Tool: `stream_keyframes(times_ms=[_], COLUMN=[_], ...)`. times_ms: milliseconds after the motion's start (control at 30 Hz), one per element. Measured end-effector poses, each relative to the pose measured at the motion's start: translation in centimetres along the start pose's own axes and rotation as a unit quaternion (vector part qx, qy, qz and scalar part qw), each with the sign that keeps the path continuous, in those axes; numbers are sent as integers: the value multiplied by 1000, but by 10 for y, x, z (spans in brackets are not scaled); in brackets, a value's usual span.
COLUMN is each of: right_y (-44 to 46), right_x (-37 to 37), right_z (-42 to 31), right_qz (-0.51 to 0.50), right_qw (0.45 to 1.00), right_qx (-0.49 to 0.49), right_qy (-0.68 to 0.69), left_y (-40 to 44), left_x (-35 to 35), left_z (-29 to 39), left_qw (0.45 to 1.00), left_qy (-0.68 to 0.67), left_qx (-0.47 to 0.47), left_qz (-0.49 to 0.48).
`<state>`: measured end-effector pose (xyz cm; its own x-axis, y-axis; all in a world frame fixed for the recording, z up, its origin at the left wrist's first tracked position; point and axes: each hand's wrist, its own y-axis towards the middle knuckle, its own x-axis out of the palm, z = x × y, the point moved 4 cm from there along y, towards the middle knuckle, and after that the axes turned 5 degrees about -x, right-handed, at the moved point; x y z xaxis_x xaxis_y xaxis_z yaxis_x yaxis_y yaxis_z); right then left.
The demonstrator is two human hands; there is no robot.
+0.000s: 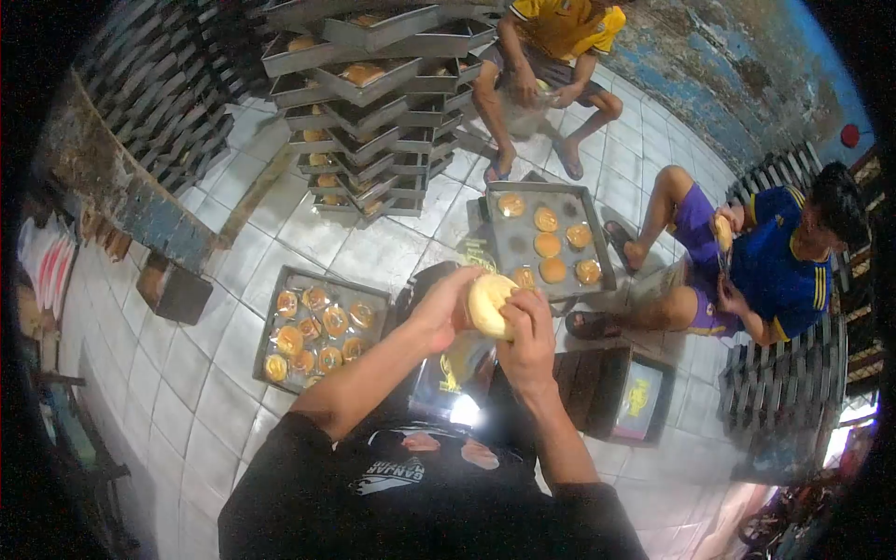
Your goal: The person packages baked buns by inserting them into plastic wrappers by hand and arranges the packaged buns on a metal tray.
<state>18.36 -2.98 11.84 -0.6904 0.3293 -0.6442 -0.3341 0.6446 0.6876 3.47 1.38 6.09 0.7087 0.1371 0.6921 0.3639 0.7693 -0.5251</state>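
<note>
A pale round bun point(491, 306) is held up between my two hands, in front of my chest. My left hand point(450, 303) grips its left side, and my right hand point(530, 338) has its fingers curled over the right side. Clear plastic packaging with yellow print point(452, 371) lies on my lap below the bun. To the left on the floor, a metal tray point(264, 327) holds several buns in clear wrapping. Ahead and to the right, a larger tray point(598, 210) holds several golden-brown buns.
Tall crisscross stacks of metal trays point(373, 103) rise ahead. One person in yellow point(560, 42) sits beyond the trays; another in blue point(779, 252) sits at right with a bun. A dark box point(667, 392) holds printed packaging. A metal tin point(175, 289) stands at left.
</note>
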Motion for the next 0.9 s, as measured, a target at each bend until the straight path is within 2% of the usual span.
stream_keyframes(times_ms=[67, 133, 200, 267, 333, 367, 433, 500, 533, 600, 633, 667, 733, 767, 800, 867, 900], right_y=[6, 7, -8, -15, -4, 3, 11, 15, 18, 25, 28, 29, 33, 32, 30, 33, 39], right_x=[1, 20, 51, 77, 65, 57, 49, 52, 55, 63, 65, 63, 52, 57, 68, 74, 75], right_z=[-19, -34, -51, -46, -42, -40, -43, -41, -35, -22, -14, -13, -21, -18, -12, -3, 0], right_qz=[-1, -50, -122, -115, -82, -55, -66, -82, -84, -90, -140, -141, -103, -104, -103, -111, -146], right_qw=[999, 998, 982, 992, 996, 998, 997, 994, 994, 995, 990, 990, 993, 993, 994, 993, 989], right_qx=[-21, 28, 41, -3, -7, -13, -15, -26, -22, -36, -18, -22, -50, -46, -35, -25, -19], right_qy=[-34, 27, 138, 56, 42, 25, 49, 68, 65, 39, 4, 4, 12, 8, -2, -11, -17], left_y=[-12, -20, -26, -17, -25, -34, -49, -46, -35, -9, -11, -11, -11, -2, 1, 2, 4], left_x=[-7, -25, -40, -56, -52, -43, -31, -26, -25, -25, -13, -13, -17, -26, -20, -4, -7], left_z=[-7, 0, 8, 3, -21, -26, -16, 14, 11, -2, -10, -5, 4, 11, 5, -5, -4], left_qw=[1000, 997, 995, 988, 982, 983, 985, 973, 974, 975, 968, 967, 952, 961, 961, 958, 955], left_qy=[-3, -64, -91, -145, -44, -24, -4, -170, -172, -79, -65, -67, -183, -213, -217, -104, -116], left_qx=[-22, 31, 17, 41, 175, 174, 170, 147, 142, 204, 238, 241, 246, 166, 159, 264, 270], left_qz=[-13, 12, 42, 38, 57, 42, 27, -49, -49, 32, 38, 38, -2, -60, -60, 31, 48])
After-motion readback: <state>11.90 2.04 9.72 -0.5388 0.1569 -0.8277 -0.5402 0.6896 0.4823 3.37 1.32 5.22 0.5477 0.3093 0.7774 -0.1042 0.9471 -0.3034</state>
